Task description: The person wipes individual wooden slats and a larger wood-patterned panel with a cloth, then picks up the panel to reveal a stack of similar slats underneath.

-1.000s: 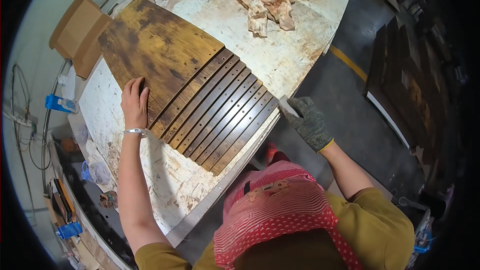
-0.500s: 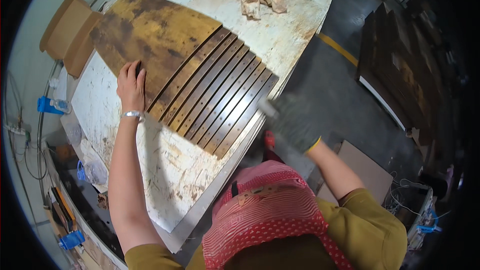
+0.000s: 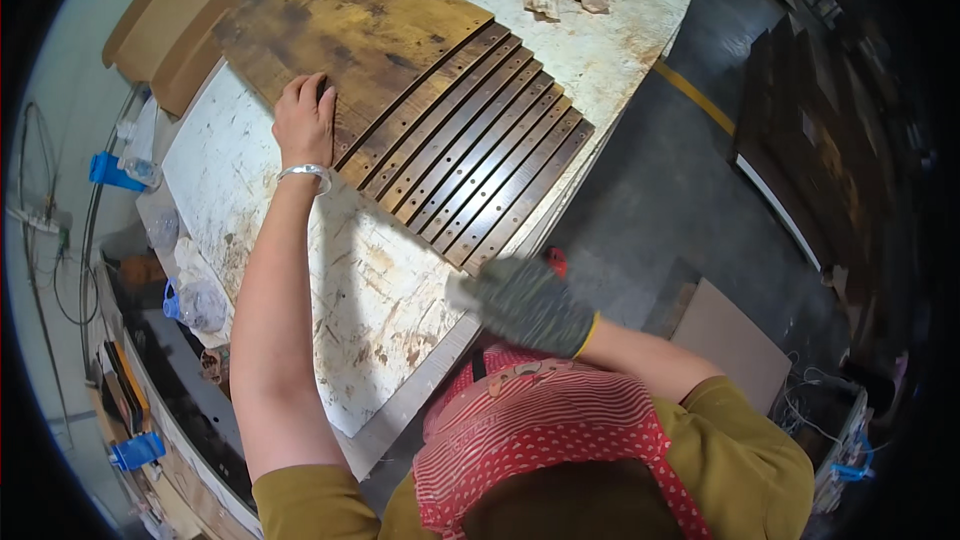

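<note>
Moved down-left: gloved right hand (image 3: pixel 530 305), closed round pale block (image 3: pixel 461 290) (blurred), centre frame; bare left hand (image 3: pixel 303 125), loosely spread, on stacked wood-grain boards (image 3: pixel 370 25), upper left.

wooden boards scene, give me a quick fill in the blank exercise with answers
The left hand touches the ____ board of the stepped stack of wooden boards.
The right hand wears a dark ____.
The bracelet is ____ in colour.
The line on the floor is ____.

Missing words: top; glove; silver; yellow.
</note>
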Demonstrator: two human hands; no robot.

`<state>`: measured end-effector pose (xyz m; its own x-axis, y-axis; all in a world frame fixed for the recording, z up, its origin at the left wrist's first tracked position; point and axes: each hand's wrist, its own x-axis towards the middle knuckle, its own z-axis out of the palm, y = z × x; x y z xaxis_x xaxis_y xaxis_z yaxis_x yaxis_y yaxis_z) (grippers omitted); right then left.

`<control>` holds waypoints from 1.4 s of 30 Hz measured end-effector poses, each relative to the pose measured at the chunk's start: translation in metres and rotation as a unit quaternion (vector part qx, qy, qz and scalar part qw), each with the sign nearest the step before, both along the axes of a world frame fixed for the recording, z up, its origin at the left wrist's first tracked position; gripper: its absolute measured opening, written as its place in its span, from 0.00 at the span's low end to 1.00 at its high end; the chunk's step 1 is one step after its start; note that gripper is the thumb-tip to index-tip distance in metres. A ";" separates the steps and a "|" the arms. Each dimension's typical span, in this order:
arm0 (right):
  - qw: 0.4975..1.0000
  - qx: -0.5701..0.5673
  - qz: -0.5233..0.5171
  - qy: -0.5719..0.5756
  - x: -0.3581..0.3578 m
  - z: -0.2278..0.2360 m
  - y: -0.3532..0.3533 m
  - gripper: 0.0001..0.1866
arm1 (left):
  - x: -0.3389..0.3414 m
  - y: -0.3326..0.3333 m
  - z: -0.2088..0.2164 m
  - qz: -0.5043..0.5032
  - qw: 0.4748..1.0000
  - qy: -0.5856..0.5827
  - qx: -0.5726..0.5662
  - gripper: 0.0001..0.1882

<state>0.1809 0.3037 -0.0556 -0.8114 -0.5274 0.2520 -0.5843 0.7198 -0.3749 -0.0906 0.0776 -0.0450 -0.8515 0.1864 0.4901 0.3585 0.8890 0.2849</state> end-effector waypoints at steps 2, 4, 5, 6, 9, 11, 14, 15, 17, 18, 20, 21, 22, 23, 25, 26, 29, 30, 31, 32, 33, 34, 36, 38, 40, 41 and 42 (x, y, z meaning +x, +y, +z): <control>0.998 -0.044 -0.021 0.034 -0.015 0.006 0.019 0.16 | 0.001 0.001 0.001 -0.007 1.000 0.011 0.002 0.16; 0.995 -0.049 0.022 0.082 -0.029 0.004 0.027 0.16 | 0.002 0.004 0.003 -0.001 1.000 0.008 0.005 0.16; 0.994 -0.055 0.056 0.076 -0.034 0.010 0.026 0.13 | 0.003 0.005 0.004 0.000 1.000 0.004 0.009 0.16; 0.994 -0.055 0.058 0.075 -0.039 0.015 0.028 0.13 | 0.003 0.007 0.004 0.001 1.000 0.000 0.013 0.16; 0.995 0.020 0.087 0.053 -0.061 0.012 0.041 0.12 | 0.005 0.008 0.007 0.000 1.000 0.006 -0.005 0.17; 0.996 0.038 0.063 0.043 -0.071 0.018 0.067 0.11 | 0.007 0.007 0.009 0.005 1.000 0.001 -0.001 0.17; 0.996 0.014 0.063 0.054 -0.081 0.018 0.091 0.12 | 0.006 0.005 0.009 -0.006 1.000 0.002 0.018 0.16; 0.995 0.015 0.095 0.042 -0.081 0.020 0.083 0.12 | 0.003 0.008 0.006 -0.023 0.999 0.006 0.034 0.16; 0.988 0.025 0.149 0.032 -0.077 0.026 0.065 0.10 | 0.001 0.004 0.003 -0.027 0.999 0.003 0.035 0.16; 0.987 0.002 0.156 0.043 -0.078 0.026 0.063 0.08 | 0.000 0.005 0.004 -0.029 0.999 0.003 0.033 0.16; 0.988 0.001 0.148 0.041 -0.090 0.013 0.080 0.08 | 0.003 0.005 0.009 -0.030 0.999 0.007 0.020 0.16; 0.991 0.061 0.123 -0.004 -0.099 0.017 0.092 0.09 | 0.005 0.002 0.009 -0.023 1.000 -0.011 0.014 0.16; 0.987 0.120 0.098 -0.049 -0.109 0.021 0.112 0.10 | 0.005 0.005 0.008 -0.027 0.999 -0.012 0.015 0.16; 0.994 0.061 0.091 -0.008 -0.117 0.009 0.140 0.11 | 0.010 0.002 0.010 -0.012 1.000 -0.023 0.013 0.16; 0.998 0.058 -0.007 0.038 -0.129 0.022 0.188 0.13 | 0.012 0.001 0.012 0.006 0.999 -0.047 0.008 0.17; 0.994 0.075 -0.060 0.054 -0.131 0.017 0.218 0.15 | 0.011 0.004 0.012 0.003 0.999 -0.046 0.010 0.17; 0.980 0.098 -0.102 0.143 -0.129 0.015 0.252 0.17 | 0.007 0.010 0.012 -0.002 0.999 -0.041 0.015 0.16; 0.972 0.143 -0.085 0.168 -0.128 0.020 0.251 0.18 | 0.008 0.008 0.012 -0.003 0.999 -0.042 0.014 0.16; 0.969 0.134 -0.076 0.191 -0.130 0.021 0.238 0.18 | 0.008 0.007 0.012 -0.005 0.999 -0.043 0.014 0.16; 0.969 0.134 -0.077 0.191 -0.125 0.022 0.224 0.18 | 0.009 0.008 0.013 -0.006 0.999 -0.043 0.015 0.16; 0.977 0.063 -0.152 0.137 -0.123 0.021 0.208 0.18 | 0.010 0.008 0.014 -0.003 0.999 -0.048 0.015 0.16; 0.971 -0.008 -0.224 0.080 -0.120 0.020 0.194 0.17 | 0.011 0.007 0.015 0.001 0.998 -0.052 0.016 0.17; 0.967 -0.028 -0.236 0.087 -0.111 0.007 0.170 0.18 | 0.008 0.010 0.012 -0.006 0.998 -0.054 0.023 0.17; 0.975 0.071 -0.149 0.151 -0.098 -0.010 0.141 0.19 | 0.007 0.010 0.014 -0.008 0.998 -0.052 0.026 0.17; 0.987 0.024 -0.142 0.073 -0.089 0.008 0.122 0.19 | 0.009 0.006 0.010 -0.010 0.999 -0.043 0.018 0.17; 0.990 -0.022 -0.138 -0.004 -0.085 0.015 0.118 0.19 | 0.009 0.006 0.011 -0.010 0.999 -0.043 0.017 0.17; 0.990 -0.022 -0.138 -0.005 -0.088 0.016 0.121 0.19 | 0.010 0.006 0.011 -0.010 0.999 -0.038 0.021 0.16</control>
<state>0.0925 0.4252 -0.0401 -0.9255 -0.2737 0.2616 -0.3638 0.8344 -0.4141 -0.0806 0.0837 -0.0340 -0.8826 0.1850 0.4322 0.3527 0.8685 0.3484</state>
